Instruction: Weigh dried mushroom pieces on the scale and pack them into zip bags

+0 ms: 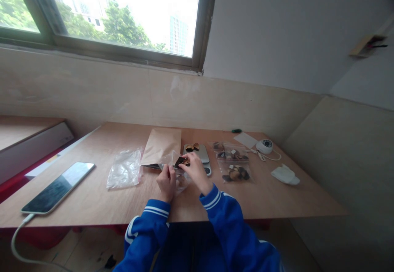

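My left hand (167, 181) pinches the edge of a small clear plastic bag (182, 182), which hangs in front of the kitchen scale and has some brownish pieces inside. At the bag's mouth, my right hand (197, 171) grips a dark brown, curled dried piece (179, 162) that looks like dried peel. Just behind the hands stands the kitchen scale (202, 153), with a few lighter brown dried pieces (191, 147) on its plate. Part of the scale's front is covered by my right hand. Left of the hands lies a brown paper pouch (161, 145).
Filled zip bags (235, 173) lie right of the scale. Further right are a white dome camera (264, 146) with its cable and a crumpled white tissue (285, 175). Empty clear bags (124, 168) and a charging phone (58, 189) lie left. A green-handled screwdriver (236, 131) rests at the back.
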A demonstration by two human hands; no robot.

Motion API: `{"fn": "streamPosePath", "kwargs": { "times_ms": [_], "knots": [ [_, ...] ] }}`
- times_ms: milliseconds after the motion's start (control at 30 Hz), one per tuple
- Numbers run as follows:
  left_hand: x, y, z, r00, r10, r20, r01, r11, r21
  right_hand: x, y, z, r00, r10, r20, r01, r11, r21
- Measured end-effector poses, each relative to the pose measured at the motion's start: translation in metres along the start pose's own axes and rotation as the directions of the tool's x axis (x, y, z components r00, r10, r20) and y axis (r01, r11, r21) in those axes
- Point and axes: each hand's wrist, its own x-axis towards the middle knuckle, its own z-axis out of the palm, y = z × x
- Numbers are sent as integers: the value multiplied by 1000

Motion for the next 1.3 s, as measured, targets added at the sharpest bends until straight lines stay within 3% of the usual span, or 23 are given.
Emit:
{"fn": "streamPosePath", "kwargs": {
  "times_ms": [100, 200, 367, 467, 567, 667, 733, 867, 967, 1300],
  "knots": [
    [3, 1, 1, 995, 71, -74, -65, 995, 74, 1, -1, -3, 999, -13, 43, 12, 1000, 22],
    [6, 1, 1, 973, 138, -182, -117, 985, 124, 1, -4, -3, 993, 11, 114, -30, 985, 167],
    [7, 5, -1, 973, 153, -174, -173, 979, -106, -1, -17, 0, 943, -103, 318, -87, 844, 529],
    [7, 7, -1, 977, 132, -167, -157, 977, -147, -1, -23, -3, 946, -168, 276, -20, 822, 569],
    [6, 7, -2, 978, 89, -187, -118, 982, -150, 9, -16, -10, 992, -123, 37, 89, 869, 487],
    [6, 6, -2, 977, 61, -205, -95, 982, -161, 29, 9, -14, 977, -80, -196, 126, 964, 236],
    [5, 5, -1, 975, 61, -214, -98, 981, -167, 44, 32, -12, 980, -80, -180, 87, 996, 30],
    [6, 3, 0, 973, 66, -223, -107, 978, -179, 64, 69, -2, 998, -17, 55, 30, 968, -248],
    [7, 3, 0, 972, 77, -224, -117, 978, -174, 69, 80, 2, 996, -14, 91, 38, 964, -263],
    [8, 5, 0, 972, 90, -216, -130, 975, -179, 60, 78, -28, 997, 57, -61, -68, 978, -197]
  ]
}}
